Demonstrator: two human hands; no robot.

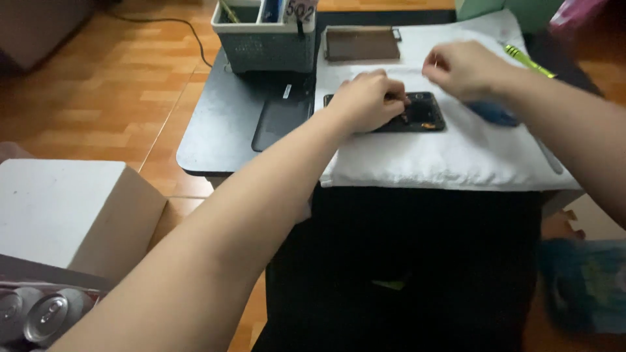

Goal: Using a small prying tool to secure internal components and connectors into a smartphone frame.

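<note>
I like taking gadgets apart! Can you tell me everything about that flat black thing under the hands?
The flat black device looks like an opened phone: a thin dark rectangle lying flat on the white cloth, with small orange-gold parts showing inside. The left hand rests on its left half and hides it. The right hand hovers just above its top right edge, fingers pinched; whether it touches is unclear.

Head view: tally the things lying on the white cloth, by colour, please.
Black: 1, opened phone under the left hand
Brown: 1, flat case
Blue: 1, blurred thing beneath the right hand
Yellow-green: 1, tool
Total: 4
</note>
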